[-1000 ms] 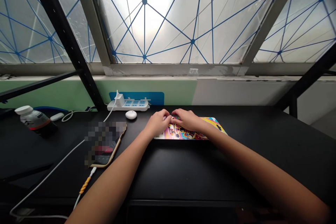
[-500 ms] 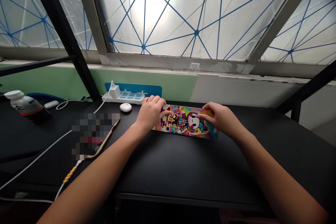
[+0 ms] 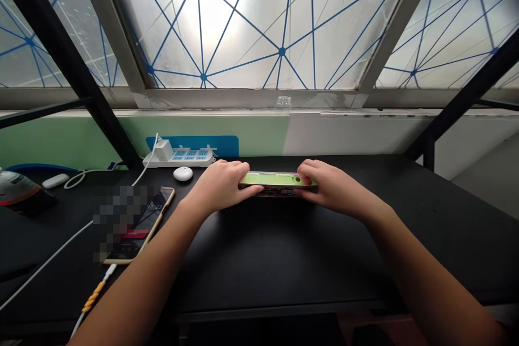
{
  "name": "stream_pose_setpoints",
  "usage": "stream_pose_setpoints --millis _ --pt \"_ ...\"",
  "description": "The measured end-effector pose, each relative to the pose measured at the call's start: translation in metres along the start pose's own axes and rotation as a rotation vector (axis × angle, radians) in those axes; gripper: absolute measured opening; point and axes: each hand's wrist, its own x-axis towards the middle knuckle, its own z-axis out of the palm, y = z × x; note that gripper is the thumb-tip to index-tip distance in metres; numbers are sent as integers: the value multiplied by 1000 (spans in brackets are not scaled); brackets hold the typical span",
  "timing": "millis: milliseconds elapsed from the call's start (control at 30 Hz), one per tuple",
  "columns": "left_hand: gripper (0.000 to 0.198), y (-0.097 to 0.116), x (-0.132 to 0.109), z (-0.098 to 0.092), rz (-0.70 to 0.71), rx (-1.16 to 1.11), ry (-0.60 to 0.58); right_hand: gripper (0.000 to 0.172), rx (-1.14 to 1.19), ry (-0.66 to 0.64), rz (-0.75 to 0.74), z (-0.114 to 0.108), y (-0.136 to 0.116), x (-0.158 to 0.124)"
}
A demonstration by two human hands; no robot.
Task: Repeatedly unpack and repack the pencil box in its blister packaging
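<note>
A flat cartoon-printed box [image 3: 275,179] is held between my two hands over the black desk. Its narrow lime-green side, with a dark round spot near the right end, faces up toward me. A thin strip of the printed face shows below. My left hand [image 3: 221,186] grips the left end, thumb along the lower front edge. At the other end, my right hand [image 3: 330,186] is closed with fingers on top and thumb below. The fingers cover both ends of the box.
On the left lies a phone [image 3: 141,227], partly blurred, with a white charging cable [image 3: 95,294]. Behind it are a white earbud case [image 3: 183,174] and a power strip [image 3: 190,158]. A bottle [image 3: 22,192] is at far left. Black frame posts [image 3: 450,108] flank the desk [image 3: 267,265].
The box has turned from showing its colourful printed face to showing its green narrow side. Both hands have rotated with it and kept hold. The camera view has shifted slightly right.
</note>
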Motion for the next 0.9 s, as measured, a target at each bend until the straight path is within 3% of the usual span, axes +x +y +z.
stream_pose_setpoints --millis 167,267,367,533,733,900 --pt "48 2 -1 -2 4 -37 16 24 -10 -8 4 0 -4 -2" --pt "42 -1 -1 1 -34 -112 13 22 -23 -16 -45 1 -9 -3" --pt "33 -8 -3 8 -77 -187 -75 21 -95 -59 -149 9 -17 0" --pt "70 -21 -5 26 -113 -166 -259 13 -218 -131 -248 33 -28 7" --pt "73 -25 -2 46 -73 -112 -264 11 47 -91 -239 44 -32 7" --pt "81 -19 -2 52 -61 -92 -199 44 118 -33 -192 53 -16 12"
